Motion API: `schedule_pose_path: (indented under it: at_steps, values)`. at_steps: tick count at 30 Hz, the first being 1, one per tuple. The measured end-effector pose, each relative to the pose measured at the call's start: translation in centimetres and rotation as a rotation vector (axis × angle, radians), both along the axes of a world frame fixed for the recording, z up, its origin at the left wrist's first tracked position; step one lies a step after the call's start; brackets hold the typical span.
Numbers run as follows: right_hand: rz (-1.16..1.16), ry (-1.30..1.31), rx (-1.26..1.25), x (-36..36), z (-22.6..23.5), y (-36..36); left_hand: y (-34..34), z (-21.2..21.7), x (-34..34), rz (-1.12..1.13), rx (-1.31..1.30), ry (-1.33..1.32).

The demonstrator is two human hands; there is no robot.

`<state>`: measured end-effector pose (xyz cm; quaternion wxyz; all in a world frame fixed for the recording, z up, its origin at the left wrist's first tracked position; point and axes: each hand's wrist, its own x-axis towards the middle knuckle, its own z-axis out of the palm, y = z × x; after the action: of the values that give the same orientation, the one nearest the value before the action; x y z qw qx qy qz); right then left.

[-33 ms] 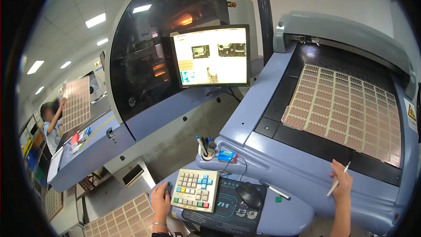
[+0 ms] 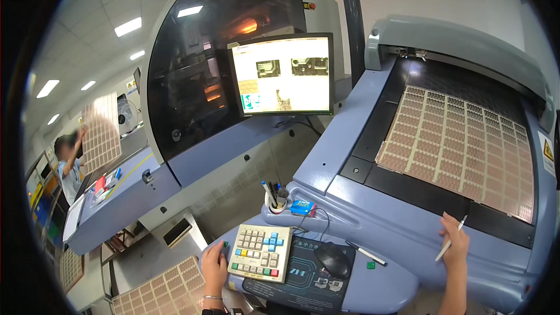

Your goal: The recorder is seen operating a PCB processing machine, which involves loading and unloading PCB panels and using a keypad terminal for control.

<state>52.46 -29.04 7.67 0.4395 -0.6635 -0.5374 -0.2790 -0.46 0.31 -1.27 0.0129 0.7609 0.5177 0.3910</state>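
My left hand (image 2: 214, 265) lies at the left edge of the console, left of a beige keypad (image 2: 260, 252) with coloured keys. Its fingers are loosely bent but apart, and the fingertips are beside a small green button (image 2: 226, 245). Low at the right, my right hand (image 2: 454, 244) is closed round a slim white pen-shaped tool (image 2: 446, 247), which slants up to the right through the fingers. Just beyond that hand, a large copper-coloured panel (image 2: 458, 146) with a grid of patterned blocks lies flat on the machine's black bed (image 2: 402, 185).
A black mouse (image 2: 333, 259) sits on a dark mat, with a white pen (image 2: 367, 253) and another green button (image 2: 371, 265) to its right. Behind are a pen cup (image 2: 275, 203), a blue box (image 2: 302, 207) and a lit monitor (image 2: 283, 76). Far left, a co-worker (image 2: 69, 166) holds up a similar panel.
The co-worker's panel at the far left has shifted slightly, and its surface catches the light differently. Both my hands stay in the same places.
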Motion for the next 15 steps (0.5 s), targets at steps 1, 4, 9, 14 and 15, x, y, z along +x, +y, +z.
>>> schedule_pose_path:
  at_steps: [1,4,9,14,15]
  values:
    - [-0.002,-0.001,0.007,0.02,-0.08,0.01,0.02,-0.02,0.00,-0.002,-0.001,-0.006]
    - [-0.014,-0.010,0.018,0.20,-0.20,0.04,-0.09,0.09,0.00,-0.005,-0.017,-0.009]
    - [-0.023,-0.024,0.037,0.62,-0.10,0.17,-0.40,0.53,0.23,-0.008,0.000,-0.010]
    - [-0.104,-0.133,0.032,0.74,0.27,0.42,-0.63,0.91,0.31,-0.033,0.019,-0.021]
    - [-0.116,-0.146,0.019,0.69,0.43,0.40,-0.66,0.93,0.27,-0.024,-0.003,-0.015]
